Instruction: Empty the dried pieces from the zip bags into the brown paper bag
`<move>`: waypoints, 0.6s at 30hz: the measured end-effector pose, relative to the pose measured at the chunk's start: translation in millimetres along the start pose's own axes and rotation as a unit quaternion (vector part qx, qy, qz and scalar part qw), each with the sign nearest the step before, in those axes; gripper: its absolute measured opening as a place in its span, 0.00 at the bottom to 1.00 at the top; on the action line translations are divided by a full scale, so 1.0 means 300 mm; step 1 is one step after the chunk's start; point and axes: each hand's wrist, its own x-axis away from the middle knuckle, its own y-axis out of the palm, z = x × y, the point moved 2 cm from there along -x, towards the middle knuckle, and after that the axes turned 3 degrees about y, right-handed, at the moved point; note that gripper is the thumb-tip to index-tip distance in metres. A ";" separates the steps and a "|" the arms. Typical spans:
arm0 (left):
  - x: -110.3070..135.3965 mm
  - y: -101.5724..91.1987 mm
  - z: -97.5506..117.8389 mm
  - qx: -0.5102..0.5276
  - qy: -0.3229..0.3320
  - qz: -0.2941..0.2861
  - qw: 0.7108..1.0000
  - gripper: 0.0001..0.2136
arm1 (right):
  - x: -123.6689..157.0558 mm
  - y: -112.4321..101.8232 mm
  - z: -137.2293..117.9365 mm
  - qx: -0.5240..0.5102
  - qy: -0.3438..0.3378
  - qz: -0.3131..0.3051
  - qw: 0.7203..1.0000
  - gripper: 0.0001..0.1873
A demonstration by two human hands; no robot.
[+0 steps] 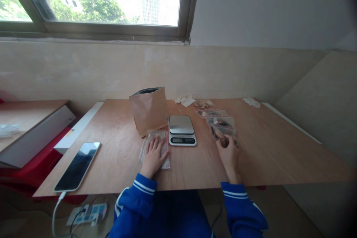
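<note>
My left hand (152, 158) lies flat with its fingers spread on a stack of clear zip bags (166, 161) with red-striped edges. The fingers of my right hand (230, 156) are curled round a clear bag (220, 134) with dark brown contents, which I cannot identify. That bag lies at the near end of a row of overlapping filled bags (230, 121). Between my hands stands a small white kitchen scale (181, 125) with a bare metal plate. Behind my left hand, an upright brown kraft paper bag (150, 111) has its top gaping.
A phone (78, 167) on a white charging cable (57, 208) lies at the table's left edge. Crumpled white paper (187, 101) and another filled bag (203, 104) are near the wall. More white tissue (251, 102) is at the back right. Below the table is a power strip (89, 214).
</note>
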 end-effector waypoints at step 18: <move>0.077 -0.223 0.269 0.573 0.041 -0.059 0.816 0.15 | 0.236 -0.117 -0.402 -0.389 0.151 -0.081 0.905 0.23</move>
